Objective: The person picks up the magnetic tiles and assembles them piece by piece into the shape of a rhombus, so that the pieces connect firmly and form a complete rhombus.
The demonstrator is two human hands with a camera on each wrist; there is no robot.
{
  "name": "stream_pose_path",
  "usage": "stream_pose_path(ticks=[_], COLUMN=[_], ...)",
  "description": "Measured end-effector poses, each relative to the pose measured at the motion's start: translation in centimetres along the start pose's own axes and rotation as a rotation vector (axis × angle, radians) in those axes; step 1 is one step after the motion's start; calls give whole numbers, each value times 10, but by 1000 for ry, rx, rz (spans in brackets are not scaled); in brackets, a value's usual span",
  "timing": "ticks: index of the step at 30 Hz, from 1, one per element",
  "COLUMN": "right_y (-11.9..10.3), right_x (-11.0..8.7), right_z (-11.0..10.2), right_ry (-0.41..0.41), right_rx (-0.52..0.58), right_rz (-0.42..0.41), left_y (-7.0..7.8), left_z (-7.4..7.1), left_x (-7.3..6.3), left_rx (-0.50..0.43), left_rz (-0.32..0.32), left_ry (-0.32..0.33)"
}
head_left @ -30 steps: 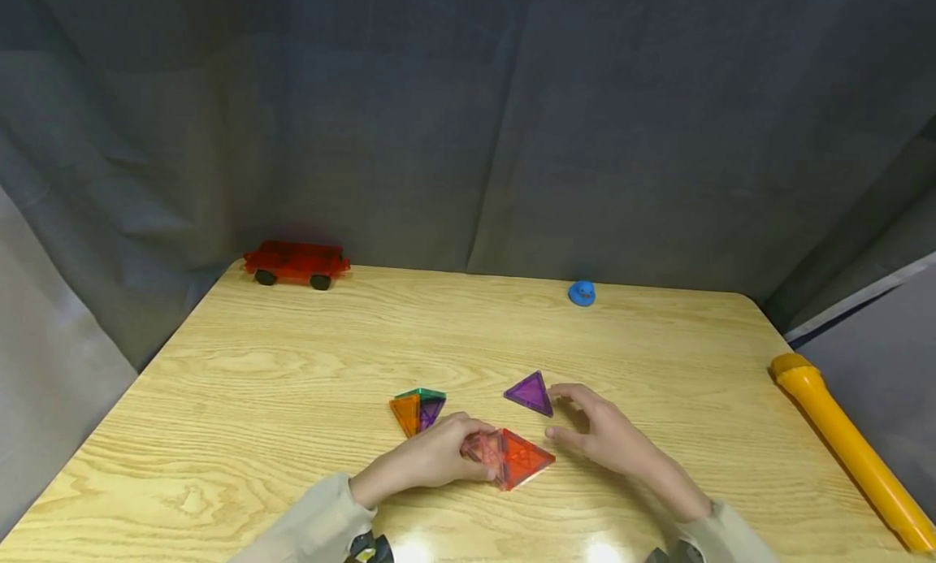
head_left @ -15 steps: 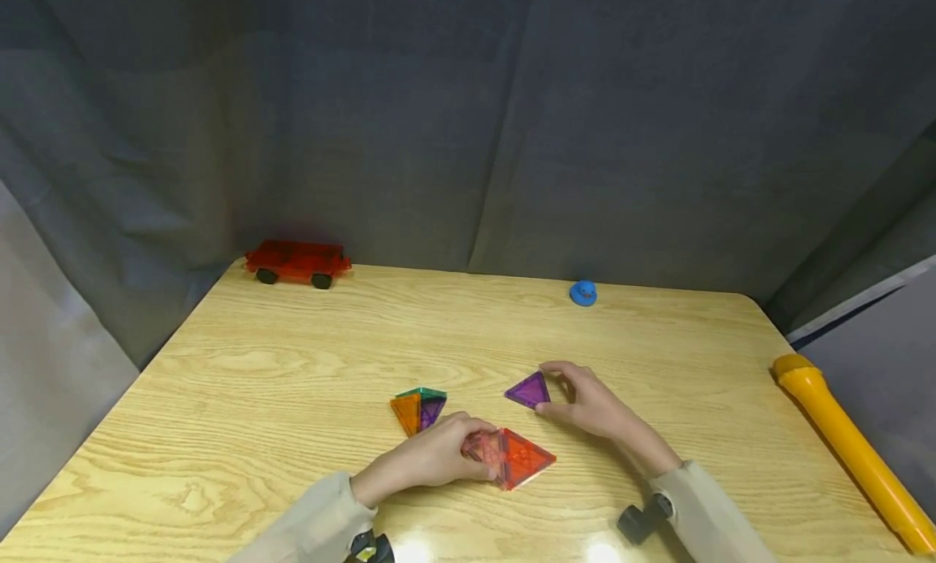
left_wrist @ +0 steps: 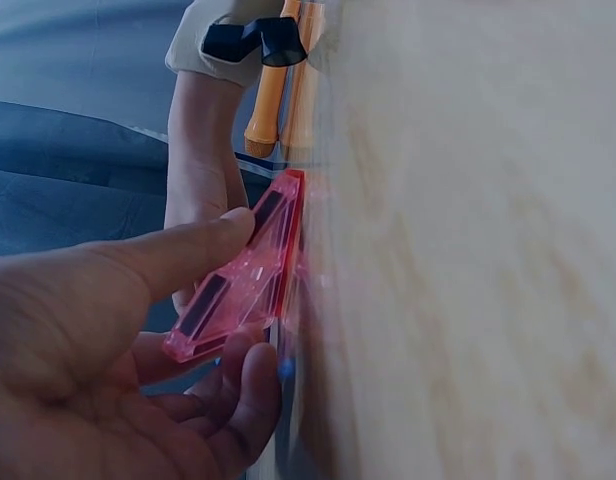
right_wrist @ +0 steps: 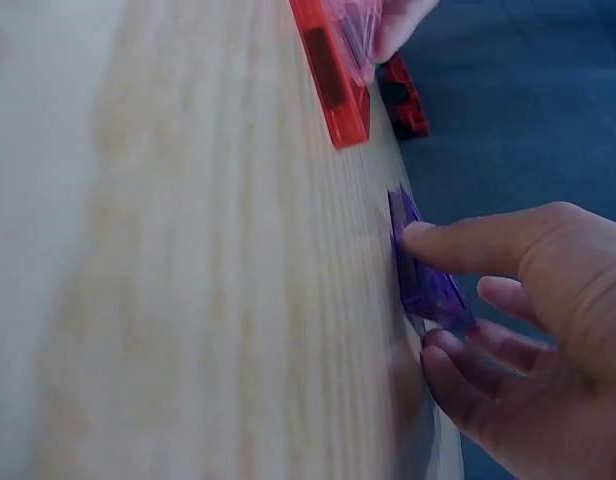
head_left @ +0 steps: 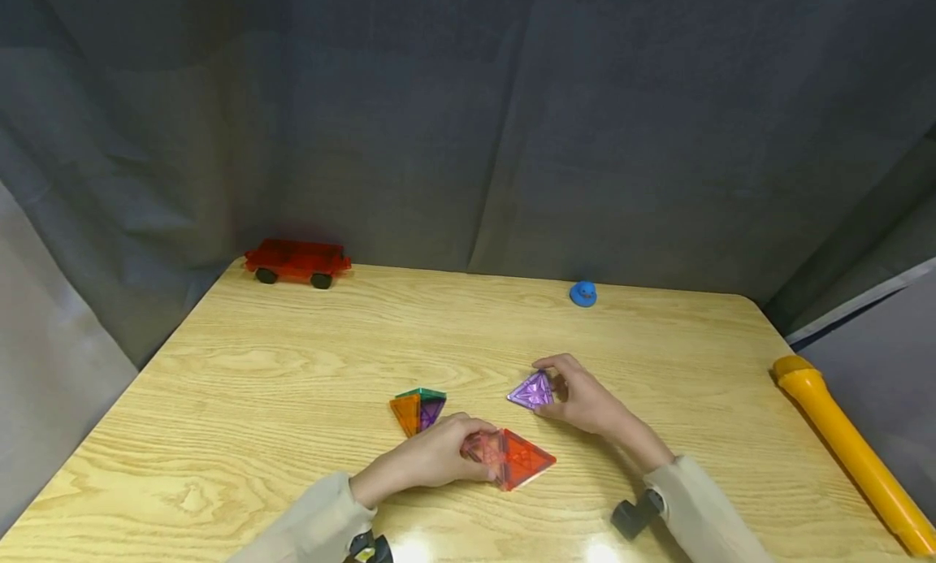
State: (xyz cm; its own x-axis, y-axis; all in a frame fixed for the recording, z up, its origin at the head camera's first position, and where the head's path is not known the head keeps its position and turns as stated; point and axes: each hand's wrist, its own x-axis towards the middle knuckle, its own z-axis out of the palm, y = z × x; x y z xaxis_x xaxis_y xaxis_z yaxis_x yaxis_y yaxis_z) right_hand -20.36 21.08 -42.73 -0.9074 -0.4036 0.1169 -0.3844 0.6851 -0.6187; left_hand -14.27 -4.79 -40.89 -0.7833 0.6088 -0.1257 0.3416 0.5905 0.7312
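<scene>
My left hand (head_left: 437,451) holds a clear pink triangular magnetic tile (head_left: 483,449) by its edges, thumb at the near side and fingers at the far side. Against that tile's right edge lies a red triangular magnetic tile (head_left: 525,459). To the upper right, my right hand (head_left: 587,399) pinches a purple triangular magnetic tile (head_left: 530,391) between thumb and fingertips; its face is tilted and catches the light. In the right wrist view the thumb presses one edge of the purple tile (right_wrist: 435,298), with the fingers curled at its other side.
Left of the pink tile, an orange tile (head_left: 405,415), a green tile (head_left: 422,393) and another purple tile (head_left: 431,411) stand joined together. A red toy car base (head_left: 296,260) sits at the back left, a blue rubber duck (head_left: 583,293) at the back. A yellow tube (head_left: 851,449) lies along the right edge.
My right hand has moved left and taken hold of the purple tile, which has tilted and shifted slightly right. The left hand, pink tile and red tile have stayed in place.
</scene>
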Motion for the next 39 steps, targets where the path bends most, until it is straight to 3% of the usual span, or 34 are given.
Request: stream_pose_path(ticks=[10, 17, 26, 39], right_y=[-8, -9, -19, -26], right_x=[-12, -22, -32, -33], right_z=[-4, -6, -5, -1], right_ry=[-48, -65, -143, -149], right_rx=[35, 154, 300, 242], right_rz=[45, 93, 96, 54], left_y=[0, 0, 0, 2], left_z=[-1, -1, 0, -1], left_x=[-1, 0, 0, 1], left_rx=[-10, -9, -16, 21], left_rz=[8, 13, -3, -3], left_ry=[-3, -6, -7, 17])
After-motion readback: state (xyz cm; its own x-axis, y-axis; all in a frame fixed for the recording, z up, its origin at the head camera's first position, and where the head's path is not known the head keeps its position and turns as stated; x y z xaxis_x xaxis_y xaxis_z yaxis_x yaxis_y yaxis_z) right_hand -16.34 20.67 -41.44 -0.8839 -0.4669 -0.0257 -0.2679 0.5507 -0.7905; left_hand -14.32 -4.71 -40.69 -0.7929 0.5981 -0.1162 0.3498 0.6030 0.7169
